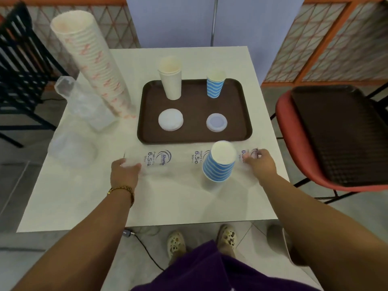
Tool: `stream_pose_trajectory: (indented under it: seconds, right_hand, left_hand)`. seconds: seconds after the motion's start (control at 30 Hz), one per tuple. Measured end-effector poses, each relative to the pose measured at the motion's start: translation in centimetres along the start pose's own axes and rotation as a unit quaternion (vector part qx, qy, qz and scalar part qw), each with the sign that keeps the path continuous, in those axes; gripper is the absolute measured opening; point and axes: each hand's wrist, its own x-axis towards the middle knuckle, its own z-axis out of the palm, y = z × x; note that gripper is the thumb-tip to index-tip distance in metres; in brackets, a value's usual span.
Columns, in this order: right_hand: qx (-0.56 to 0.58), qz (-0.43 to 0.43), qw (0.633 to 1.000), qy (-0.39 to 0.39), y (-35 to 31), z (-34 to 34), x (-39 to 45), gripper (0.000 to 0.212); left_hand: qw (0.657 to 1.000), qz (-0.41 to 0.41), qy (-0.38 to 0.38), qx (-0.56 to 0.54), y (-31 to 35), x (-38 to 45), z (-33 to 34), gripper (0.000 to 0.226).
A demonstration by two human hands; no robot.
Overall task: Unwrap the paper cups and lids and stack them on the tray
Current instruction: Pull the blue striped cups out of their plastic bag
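Note:
A brown tray lies mid-table. On it stand a short stack of white cups and a blue striped cup, with white lids and a clear lid in front. A stack of blue striped cups stands on a clear printed plastic wrapper spread near the table's front. My left hand grips the wrapper's left end. My right hand pinches its right end, beside the blue stack.
A tall leaning stack of white and pink cups stands at the left, with clear plastic sleeves beside it. A red chair at the right carries another brown tray. A black chair is at the far left.

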Motion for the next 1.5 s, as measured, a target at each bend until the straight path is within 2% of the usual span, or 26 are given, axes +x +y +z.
stream_pose_trajectory:
  seconds: [0.03,0.1,0.17,0.2,0.3,0.37,0.43,0.5,0.53,0.63,0.7,0.77,0.9,0.97,1.07,1.13,1.2,1.27,1.37,1.43,1.5]
  right_hand:
    - [-0.015,0.003,1.0,0.023,-0.1,-0.1,-0.2,0.055]
    - [-0.066,-0.04,0.991,0.112,-0.5,-0.3,-0.5,0.055]
    - [-0.114,-0.161,0.962,0.191,-1.2,-0.7,-0.5,0.045]
    - [-0.122,-0.224,0.946,0.2,-1.6,-0.8,-0.3,0.039]
    - [-0.17,-0.374,0.904,0.119,-2.1,0.2,0.3,0.025]
    - [-0.219,-0.445,0.868,0.033,-1.7,1.4,0.4,0.028]
    - [-0.249,-0.427,0.865,-0.085,-1.6,1.8,-0.7,0.032]
    - [-0.284,-0.389,0.862,-0.157,-0.7,2.2,-0.8,0.044]
    - [-0.318,-0.38,0.853,-0.165,0.0,2.4,-0.6,0.051]
    - [-0.4,-0.413,0.806,-0.136,2.4,3.2,0.9,0.066]
    - [-0.44,-0.397,0.795,-0.128,3.9,3.1,2.1,0.063]
    - [-0.462,-0.371,0.797,-0.116,4.2,2.5,2.3,0.067]
    - [-0.445,-0.375,0.806,-0.107,3.9,1.6,2.3,0.078]
    - [-0.441,-0.372,0.81,-0.104,3.8,1.8,2.2,0.079]
    - [-0.431,-0.361,0.821,-0.098,3.7,2.1,1.9,0.073]
    - [-0.428,-0.352,0.827,-0.09,3.7,2.3,1.8,0.068]
    - [-0.43,-0.355,0.826,-0.084,3.7,2.6,2.1,0.064]
    - [-0.417,-0.379,0.821,-0.091,3.5,2.8,2.3,0.065]
    - [-0.41,-0.414,0.805,-0.112,3.9,2.8,2.9,0.069]
    - [-0.432,-0.409,0.796,-0.11,4.4,2.5,3.3,0.073]
    - [-0.436,-0.392,0.805,-0.089,4.7,2.2,3.4,0.079]
  left_hand:
    - [0.999,0.029,0.03,0.024,-0.2,-0.4,0.3,0.066]
    - [0.978,0.142,0.111,0.104,-0.2,-1.8,0.9,0.08]
    - [0.935,0.286,0.14,0.154,0.5,-3.2,1.8,0.077]
    - [0.912,0.354,0.121,0.168,0.7,-3.2,2.6,0.072]
    - [0.843,0.492,-0.011,0.216,1.9,-2.7,5.9,0.06]
    - [0.776,0.545,-0.101,0.301,1.9,-2.2,7.9,0.057]
    - [0.715,0.545,-0.16,0.407,1.0,-1.6,9.1,0.066]
    - [0.684,0.518,-0.181,0.481,-0.6,-0.9,9.6,0.073]
    - [0.676,0.504,-0.182,0.506,-1.4,-0.5,9.7,0.074]
    - [0.677,0.477,-0.172,0.534,-2.3,0.1,9.6,0.068]
    - [0.681,0.474,-0.162,0.534,-2.5,0.3,9.3,0.067]
    - [0.682,0.471,-0.157,0.537,-2.6,0.9,8.7,0.066]
    - [0.673,0.486,-0.161,0.534,-2.6,2.2,7.3,0.063]
    - [0.678,0.492,-0.155,0.523,-2.1,2.2,7.2,0.062]
    - [0.682,0.544,-0.132,0.47,-0.8,0.5,8.6,0.052]
    - [0.677,0.586,-0.16,0.416,-0.1,-0.9,10.6,0.046]
    - [0.666,0.595,-0.223,0.39,0.2,-1.8,12.5,0.047]
    - [0.653,0.581,-0.258,0.413,0.0,-1.9,13.2,0.053]
    - [0.637,0.559,-0.22,0.482,-1.3,-0.9,11.5,0.058]
    - [0.647,0.533,-0.181,0.514,-2.4,0.5,9.4,0.059]
    - [0.691,0.487,-0.135,0.517,-3.5,1.8,6.9,0.062]
